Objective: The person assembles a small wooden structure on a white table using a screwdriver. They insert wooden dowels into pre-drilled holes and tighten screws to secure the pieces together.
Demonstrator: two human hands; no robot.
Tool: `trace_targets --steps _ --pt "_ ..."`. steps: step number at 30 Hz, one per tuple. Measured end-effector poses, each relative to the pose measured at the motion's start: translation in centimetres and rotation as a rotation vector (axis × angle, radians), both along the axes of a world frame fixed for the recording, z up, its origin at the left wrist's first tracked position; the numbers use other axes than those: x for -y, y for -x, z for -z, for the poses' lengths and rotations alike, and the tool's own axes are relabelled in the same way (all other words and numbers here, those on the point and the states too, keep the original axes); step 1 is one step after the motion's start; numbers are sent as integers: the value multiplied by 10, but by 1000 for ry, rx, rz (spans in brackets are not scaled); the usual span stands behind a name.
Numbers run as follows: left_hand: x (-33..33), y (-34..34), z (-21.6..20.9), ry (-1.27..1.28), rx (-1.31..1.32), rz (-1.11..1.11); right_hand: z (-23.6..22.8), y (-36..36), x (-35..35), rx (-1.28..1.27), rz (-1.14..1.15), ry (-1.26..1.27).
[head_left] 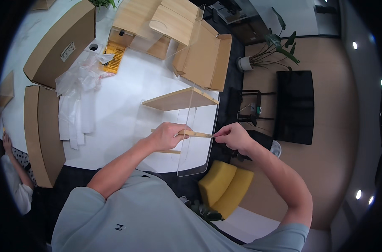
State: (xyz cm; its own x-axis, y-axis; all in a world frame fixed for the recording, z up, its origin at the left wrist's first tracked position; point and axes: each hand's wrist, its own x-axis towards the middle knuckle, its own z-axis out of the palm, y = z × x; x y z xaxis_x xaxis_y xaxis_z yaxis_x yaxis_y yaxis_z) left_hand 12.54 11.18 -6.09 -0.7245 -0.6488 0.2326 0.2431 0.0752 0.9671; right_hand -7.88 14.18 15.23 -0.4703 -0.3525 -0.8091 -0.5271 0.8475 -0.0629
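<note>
My left hand (169, 135) is closed around a narrow wooden board (197, 134), seen almost edge-on. Just to its right, my right hand (233, 138) pinches at the board's right end, beside the edge of a clear acrylic panel (191, 164). Whatever sits between those fingertips is too small to make out. The panel stands upright across the board. Farther away, a wider wooden shelf board (180, 100) meets the same panel. Part of another wooden strip (170, 151) shows below my left wrist.
On the white table (119, 126) are an orange tool kit (114, 58), crumpled plastic wrap (83, 75) and a tape roll (93, 47). Cardboard boxes (43, 134) line the left; an open carton (203, 59) and a wood-and-acrylic unit (132, 19) stand behind. A co-worker's arm (20, 168) shows far left.
</note>
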Motion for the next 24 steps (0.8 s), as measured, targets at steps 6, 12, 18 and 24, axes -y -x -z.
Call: trace_targets --steps 6,12,18,24 --pt "0 -2 -1 47 -16 4 -3 1 -19 -126 -1173 458" --pt "0 -2 0 29 -25 -21 -9 -5 -17 -257 -1508 349" --pt "-3 0 1 11 -20 -24 3 -5 -6 -84 -94 86" --pt "1 -1 1 16 -13 -57 -16 -13 -11 -282 -1629 412"
